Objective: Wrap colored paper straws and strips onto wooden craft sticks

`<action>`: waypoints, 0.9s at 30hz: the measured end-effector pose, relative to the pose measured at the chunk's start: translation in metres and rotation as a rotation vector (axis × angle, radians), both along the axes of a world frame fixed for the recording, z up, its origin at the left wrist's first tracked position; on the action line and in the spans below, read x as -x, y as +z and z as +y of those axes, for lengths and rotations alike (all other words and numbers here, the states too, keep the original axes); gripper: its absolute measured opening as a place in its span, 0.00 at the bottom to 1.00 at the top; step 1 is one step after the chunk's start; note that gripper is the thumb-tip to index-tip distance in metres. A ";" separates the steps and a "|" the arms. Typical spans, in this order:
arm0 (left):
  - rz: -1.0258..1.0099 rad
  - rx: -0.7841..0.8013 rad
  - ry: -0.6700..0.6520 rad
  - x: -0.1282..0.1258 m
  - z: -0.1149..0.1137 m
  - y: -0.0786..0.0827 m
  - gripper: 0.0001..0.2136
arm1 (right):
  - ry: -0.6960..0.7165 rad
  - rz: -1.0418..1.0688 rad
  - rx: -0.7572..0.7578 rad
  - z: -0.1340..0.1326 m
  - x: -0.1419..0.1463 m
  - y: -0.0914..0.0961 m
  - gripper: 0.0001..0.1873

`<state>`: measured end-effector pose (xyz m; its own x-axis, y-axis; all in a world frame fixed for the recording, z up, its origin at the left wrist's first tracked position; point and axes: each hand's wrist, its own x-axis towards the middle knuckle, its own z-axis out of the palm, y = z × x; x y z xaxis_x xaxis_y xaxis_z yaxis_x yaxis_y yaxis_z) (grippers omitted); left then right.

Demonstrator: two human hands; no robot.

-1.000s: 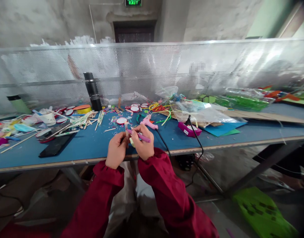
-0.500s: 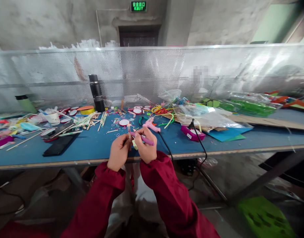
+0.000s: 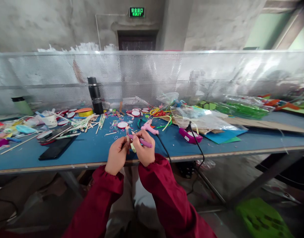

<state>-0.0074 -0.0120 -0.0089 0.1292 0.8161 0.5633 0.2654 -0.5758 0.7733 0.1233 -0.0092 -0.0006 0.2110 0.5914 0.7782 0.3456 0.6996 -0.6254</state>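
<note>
Close to the table's front edge, my left hand [image 3: 117, 155] pinches a flat wooden craft stick [image 3: 127, 130], which points up and away from me. My right hand [image 3: 145, 152] grips a purple pen [image 3: 145, 143], its tip end touching or very near the stick. Between the hands a pale yellow-green piece [image 3: 133, 148] shows in part; its kind is unclear. A pink glue gun [image 3: 149, 127] lies just beyond my right hand. Past the stick rests a round white disc with a red rim [image 3: 122, 125].
A black bottle [image 3: 95, 97] stands at the back, left of centre. Loose sticks [image 3: 89, 121], a phone [image 3: 56, 149] and a white cup [image 3: 50, 120] are on the left. To the right are a purple tape-like box [image 3: 190, 136], a black cable [image 3: 199, 145] and plastic bags [image 3: 204, 117].
The view has tilted up slightly, so the scene sits a little lower and further left. Both hands keep their hold on the stick and the pen, with hardly any movement.
</note>
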 end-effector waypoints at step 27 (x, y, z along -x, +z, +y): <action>-0.049 0.032 -0.037 -0.003 -0.002 0.002 0.11 | 0.009 0.026 0.016 -0.001 0.000 0.000 0.08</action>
<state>-0.0049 -0.0137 -0.0072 0.1327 0.8288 0.5436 0.2056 -0.5596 0.8029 0.1228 -0.0099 -0.0008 0.2256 0.6056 0.7631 0.3229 0.6925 -0.6451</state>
